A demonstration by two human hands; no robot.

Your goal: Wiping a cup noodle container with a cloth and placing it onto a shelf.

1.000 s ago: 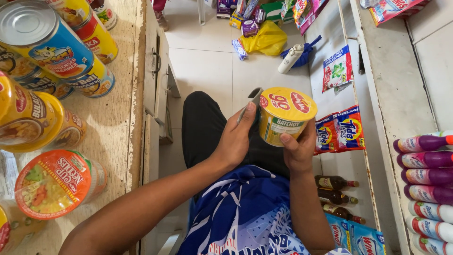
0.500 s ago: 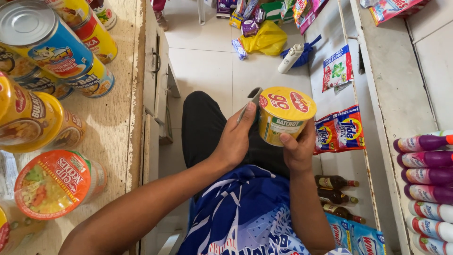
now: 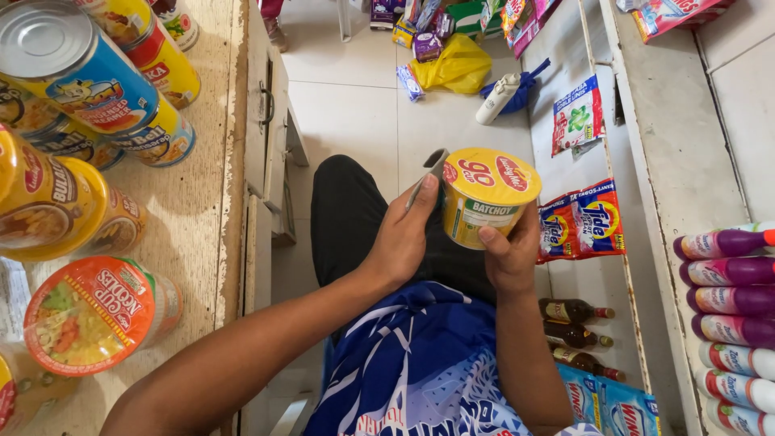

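A yellow instant noodle cup with a red-marked lid sat tilted above the person's lap, its grey lid tab lifted at the left rim. The right hand wrapped the cup's lower side from beneath. The left hand pinched the tab between thumb and fingers.

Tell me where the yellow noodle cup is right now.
In the head view, the yellow noodle cup sits just right of centre, held between the left hand and right hand, above the person's lap, left of the hanging sachets.
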